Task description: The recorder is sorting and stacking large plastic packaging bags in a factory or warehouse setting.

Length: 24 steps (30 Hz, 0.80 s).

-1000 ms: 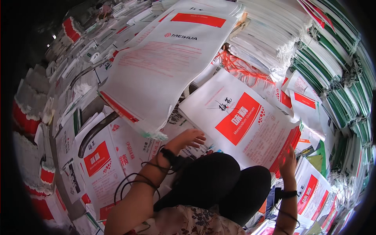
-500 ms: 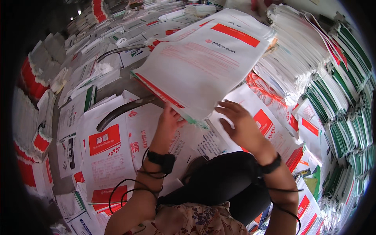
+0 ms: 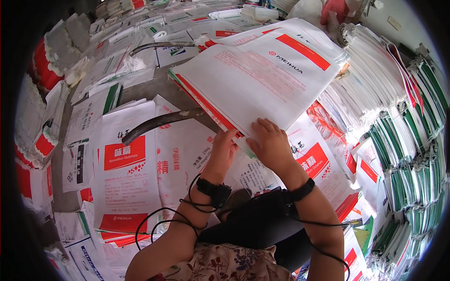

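A stack of flat white sacks [image 3: 253, 79] with red bands lies tilted in front of me, its near corner toward my lap. My left hand [image 3: 226, 149] pinches the edge of this stack near that corner, fingers closed on it. Flat on the top sack, close to its near edge, rests my right hand [image 3: 271, 143], fingers stretched out and thumb pointing left. A dark curved bar [image 3: 157, 122] reaches out from the left side of the stack. Both wrists wear black bands with a thin black cable.
More printed white sacks [image 3: 124, 173] are spread to the left. A similar sack [image 3: 311, 157] lies right of my right hand. Tall piles of folded white and green sacks [image 3: 398, 154] stand along the right; red-and-white bundles [image 3: 47, 61] stand at far left. A second bar [image 3: 161, 45] lies beyond.
My right hand has come left and down onto the top sack. My left hand has moved right and closed on the stack's near edge. The whole view has shifted slightly.
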{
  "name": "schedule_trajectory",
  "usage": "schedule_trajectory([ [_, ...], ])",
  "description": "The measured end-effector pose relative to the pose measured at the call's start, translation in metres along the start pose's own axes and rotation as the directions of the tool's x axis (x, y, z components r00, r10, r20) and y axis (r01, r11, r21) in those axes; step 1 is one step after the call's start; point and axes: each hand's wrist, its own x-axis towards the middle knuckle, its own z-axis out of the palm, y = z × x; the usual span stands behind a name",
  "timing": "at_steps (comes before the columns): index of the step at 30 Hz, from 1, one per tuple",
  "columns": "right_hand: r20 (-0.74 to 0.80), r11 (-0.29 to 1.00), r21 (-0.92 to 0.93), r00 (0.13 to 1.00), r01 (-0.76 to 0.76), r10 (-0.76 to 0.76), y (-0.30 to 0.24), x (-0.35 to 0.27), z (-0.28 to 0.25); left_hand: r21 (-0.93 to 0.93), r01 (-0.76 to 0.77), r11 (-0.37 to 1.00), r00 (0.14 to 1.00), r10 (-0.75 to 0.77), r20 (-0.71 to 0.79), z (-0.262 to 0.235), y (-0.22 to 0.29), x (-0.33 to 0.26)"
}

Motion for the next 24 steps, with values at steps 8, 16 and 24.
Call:
schedule_trajectory([
  [8, 0.079, 0.983, -0.183, 0.997, 0.021, -0.006, -0.003, 0.007, 0.006, 0.038, 0.009, 0.999, 0.996, -0.005, -0.092, 0.003, -0.006, 0.007],
  [16, 0.078, 0.990, -0.135, 0.997, 0.029, -0.019, -0.001, 0.010, 0.000, 0.104, -0.013, 0.995, 0.997, 0.020, -0.068, -0.007, -0.009, 0.015],
  [24, 0.092, 0.983, -0.175, 0.995, 0.046, -0.030, -0.001, 0.012, 0.006, 0.111, -0.034, 0.993, 0.992, 0.047, -0.120, 0.004, -0.011, 0.015],
])
